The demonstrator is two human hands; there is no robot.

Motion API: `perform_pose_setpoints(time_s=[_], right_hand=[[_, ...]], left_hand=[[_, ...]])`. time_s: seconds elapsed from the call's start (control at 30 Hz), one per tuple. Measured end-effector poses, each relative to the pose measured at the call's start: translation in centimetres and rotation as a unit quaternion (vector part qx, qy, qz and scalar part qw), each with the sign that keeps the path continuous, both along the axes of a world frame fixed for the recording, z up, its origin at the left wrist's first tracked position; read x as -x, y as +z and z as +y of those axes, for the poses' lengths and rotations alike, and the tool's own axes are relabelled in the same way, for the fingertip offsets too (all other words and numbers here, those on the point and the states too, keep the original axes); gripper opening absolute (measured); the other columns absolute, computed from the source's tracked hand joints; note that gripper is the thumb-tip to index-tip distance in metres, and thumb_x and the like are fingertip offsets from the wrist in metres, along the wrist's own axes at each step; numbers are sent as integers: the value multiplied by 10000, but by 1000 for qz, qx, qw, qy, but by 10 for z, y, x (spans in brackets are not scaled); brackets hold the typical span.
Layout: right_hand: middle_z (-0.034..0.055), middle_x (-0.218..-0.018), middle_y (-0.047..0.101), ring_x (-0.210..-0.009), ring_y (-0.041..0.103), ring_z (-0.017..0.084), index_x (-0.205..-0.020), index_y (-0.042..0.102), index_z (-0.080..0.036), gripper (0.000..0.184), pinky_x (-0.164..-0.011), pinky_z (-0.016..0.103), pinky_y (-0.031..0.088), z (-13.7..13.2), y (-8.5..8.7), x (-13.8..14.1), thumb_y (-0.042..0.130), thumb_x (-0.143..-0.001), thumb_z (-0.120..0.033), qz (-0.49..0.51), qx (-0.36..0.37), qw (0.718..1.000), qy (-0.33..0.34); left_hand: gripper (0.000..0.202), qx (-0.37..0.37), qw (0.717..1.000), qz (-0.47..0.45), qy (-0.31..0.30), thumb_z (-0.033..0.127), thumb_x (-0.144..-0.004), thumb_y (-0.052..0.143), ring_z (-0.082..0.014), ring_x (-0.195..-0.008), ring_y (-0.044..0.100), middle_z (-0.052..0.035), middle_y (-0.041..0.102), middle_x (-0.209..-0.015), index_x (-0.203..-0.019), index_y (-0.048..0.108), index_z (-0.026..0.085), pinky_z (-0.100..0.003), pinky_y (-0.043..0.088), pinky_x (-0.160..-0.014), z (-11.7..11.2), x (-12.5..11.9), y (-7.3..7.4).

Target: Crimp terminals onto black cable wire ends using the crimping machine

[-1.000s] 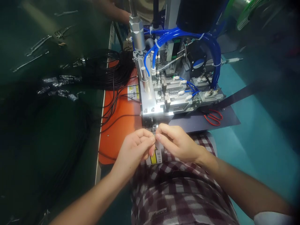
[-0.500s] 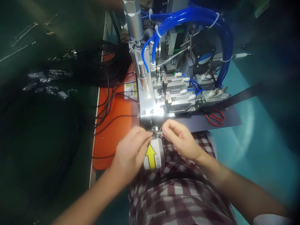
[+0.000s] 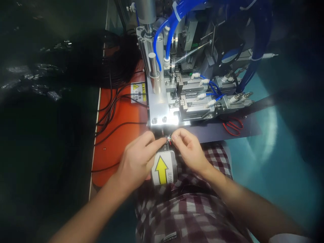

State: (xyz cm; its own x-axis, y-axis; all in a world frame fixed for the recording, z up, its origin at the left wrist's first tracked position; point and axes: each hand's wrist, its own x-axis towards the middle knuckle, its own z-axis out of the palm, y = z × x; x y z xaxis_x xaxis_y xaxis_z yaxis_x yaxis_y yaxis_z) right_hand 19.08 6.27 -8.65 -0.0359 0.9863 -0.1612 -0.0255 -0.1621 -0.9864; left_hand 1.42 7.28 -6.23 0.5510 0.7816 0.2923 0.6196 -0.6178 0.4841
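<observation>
At the front of the machine, my two hands meet over a narrow metal slot. The thin coloured wires of a cable end fan out between my fingertips, with white and red strands showing. My left hand is closed at the cable, its index finger stretched along to the wires; the hand hides most of the cable itself. From the right, my right hand pinches the wire tips between thumb and forefinger. Just below the slot sits a white label with a yellow arrow.
Black cables run across the orange plate on the left. Red-handled scissors lie on the dark mat at right. Blue air tubes arch above the machine's cylinders. Blurred shiny connectors lie far left.
Both hands have moved slightly up and inward, closer to the machine's slot. The wires are now spread more, and my left index finger reaches further out. The view has shifted a little.
</observation>
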Motion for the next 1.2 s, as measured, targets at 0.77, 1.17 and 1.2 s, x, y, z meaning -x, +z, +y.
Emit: perform_pose_setpoints(time_s=[0.77, 1.17, 1.2], right_hand=[[-29, -635, 474, -600, 451, 122, -716, 475, -204, 229, -580, 253, 383, -1, -4, -4, 491, -931, -282, -81, -42, 996, 5], [-4, -660, 523, -618, 496, 144, -757, 521, -206, 186, -597, 280, 402, -5, -17, -4, 475, -928, -263, -170, -129, 977, -21], [-2, -661, 525, -619, 497, 145, -757, 524, -207, 185, -598, 283, 402, -4, -17, -4, 477, -926, -266, -174, -131, 976, -21]], left_hand=[[321, -42, 998, 51, -10, 91, -885, 437, -131, -641, 511, -48, 529, -754, -1089, 682, 120, -220, 453, -537, 2, -5, 2], [316, -44, 997, 55, -8, 91, -882, 443, -138, -643, 520, -50, 531, -749, -1087, 682, 114, -226, 460, -541, 2, -5, 1], [314, -45, 998, 53, -9, 91, -882, 445, -137, -642, 520, -50, 530, -747, -1087, 681, 111, -225, 458, -539, 2, -5, 1]])
